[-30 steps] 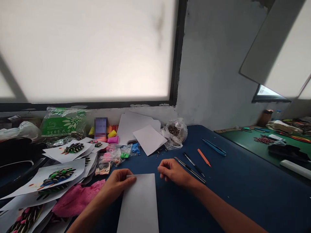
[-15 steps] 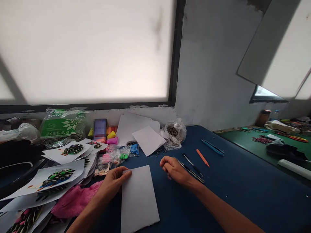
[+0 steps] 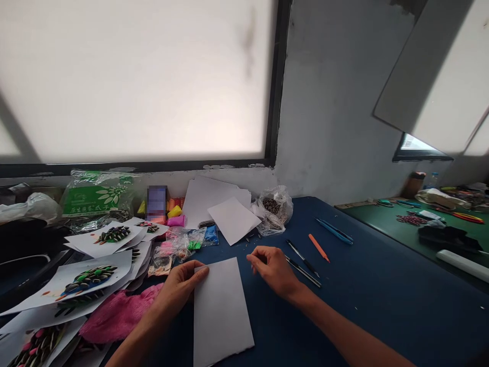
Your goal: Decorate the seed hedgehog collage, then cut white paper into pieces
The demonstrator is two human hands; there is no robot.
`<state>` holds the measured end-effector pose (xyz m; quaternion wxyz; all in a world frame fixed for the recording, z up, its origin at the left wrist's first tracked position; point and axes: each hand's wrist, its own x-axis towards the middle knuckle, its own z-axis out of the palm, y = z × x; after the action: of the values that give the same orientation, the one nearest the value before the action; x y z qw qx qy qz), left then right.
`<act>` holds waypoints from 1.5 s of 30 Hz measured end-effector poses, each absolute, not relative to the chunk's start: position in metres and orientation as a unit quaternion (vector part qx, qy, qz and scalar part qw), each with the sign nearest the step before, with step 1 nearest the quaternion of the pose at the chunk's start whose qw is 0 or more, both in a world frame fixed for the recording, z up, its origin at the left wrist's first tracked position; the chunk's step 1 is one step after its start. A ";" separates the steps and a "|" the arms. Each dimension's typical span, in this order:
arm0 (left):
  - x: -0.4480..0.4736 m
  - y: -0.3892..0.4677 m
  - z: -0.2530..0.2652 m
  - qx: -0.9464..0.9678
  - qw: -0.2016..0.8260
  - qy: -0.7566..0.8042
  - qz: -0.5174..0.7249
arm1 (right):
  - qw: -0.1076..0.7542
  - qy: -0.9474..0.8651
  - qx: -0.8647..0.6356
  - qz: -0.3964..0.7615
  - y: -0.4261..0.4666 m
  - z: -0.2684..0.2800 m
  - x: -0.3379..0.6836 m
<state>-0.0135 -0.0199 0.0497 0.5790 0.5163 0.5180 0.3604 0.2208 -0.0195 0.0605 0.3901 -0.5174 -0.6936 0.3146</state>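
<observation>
A blank white sheet of paper [image 3: 222, 316] lies on the blue tabletop in front of me, its lower edge slightly ragged. My left hand [image 3: 185, 279] pinches its upper left corner, thumb on top and fingers underneath. To the right of the sheet and apart from it, my right hand [image 3: 273, 267] is closed, fingers curled against the thumb. Whatever those fingertips hold, if anything, is too small or hidden to make out. Beside the right wrist lie a silver metal tool [image 3: 305, 272], partly covered by the hand, and a black pen [image 3: 301, 256].
An orange marker [image 3: 319, 248] and blue tweezers [image 3: 334, 231] lie farther right. Ahead are loose white paper [image 3: 234, 221] and a plastic bag of seeds [image 3: 272, 206]. Stacked seed-decorated sheets [image 3: 93, 278] and a pink cloth [image 3: 118, 317] crowd the left. A green table [image 3: 385, 219] adjoins.
The sheet has shifted slightly right and upward with my left hand. My right hand has turned a little, its fingertips now pointing left toward the sheet.
</observation>
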 end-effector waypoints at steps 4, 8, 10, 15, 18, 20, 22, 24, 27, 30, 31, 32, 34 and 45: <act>-0.012 -0.021 0.049 0.523 0.579 0.515 0.354 | 0.369 -0.635 -0.477 0.483 -0.021 0.060 0.210; -0.008 -0.027 0.053 0.463 0.634 0.483 0.388 | 0.414 -0.580 -0.453 0.536 -0.020 0.057 0.205; -0.007 -0.030 0.056 0.421 0.666 0.472 0.395 | 0.454 -0.540 -0.456 0.542 -0.019 0.056 0.206; -0.011 -0.026 0.051 0.411 0.673 0.486 0.377 | 0.493 -0.490 -0.472 0.542 -0.018 0.057 0.213; -0.017 -0.022 0.048 0.435 0.649 0.490 0.388 | 0.445 -0.516 -0.465 0.565 -0.017 0.060 0.216; -0.020 -0.021 0.051 0.427 0.641 0.481 0.418 | 0.427 -0.526 -0.458 0.577 -0.016 0.062 0.217; -0.021 -0.021 0.056 0.375 0.628 0.461 0.502 | 0.458 -0.500 -0.460 0.573 -0.015 0.064 0.219; -0.020 -0.022 0.060 0.309 0.609 0.431 0.590 | 0.503 -0.453 -0.465 0.570 -0.015 0.065 0.219; -0.012 -0.023 0.059 0.268 0.617 0.434 0.599 | 0.532 -0.400 -0.447 0.598 -0.020 0.066 0.215; -0.002 -0.021 0.053 0.272 0.637 0.475 0.543 | 0.545 -0.370 -0.416 0.627 -0.025 0.069 0.209; 0.000 -0.020 0.052 0.255 0.623 0.490 0.554 | 0.551 -0.364 -0.405 0.632 -0.026 0.070 0.207; 0.001 -0.020 0.051 0.238 0.607 0.491 0.578 | 0.558 -0.360 -0.394 0.635 -0.027 0.071 0.207; 0.001 -0.020 0.051 0.216 0.579 0.481 0.622 | 0.568 -0.355 -0.375 0.641 -0.027 0.073 0.206; 0.027 -0.039 0.035 0.455 0.612 0.429 0.485 | 0.454 -0.514 -0.370 0.627 -0.038 0.056 0.189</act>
<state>0.0273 -0.0390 0.0352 0.6120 0.4545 0.4288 0.4847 0.1888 -0.0381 0.0565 0.4535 -0.3702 -0.5139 0.6270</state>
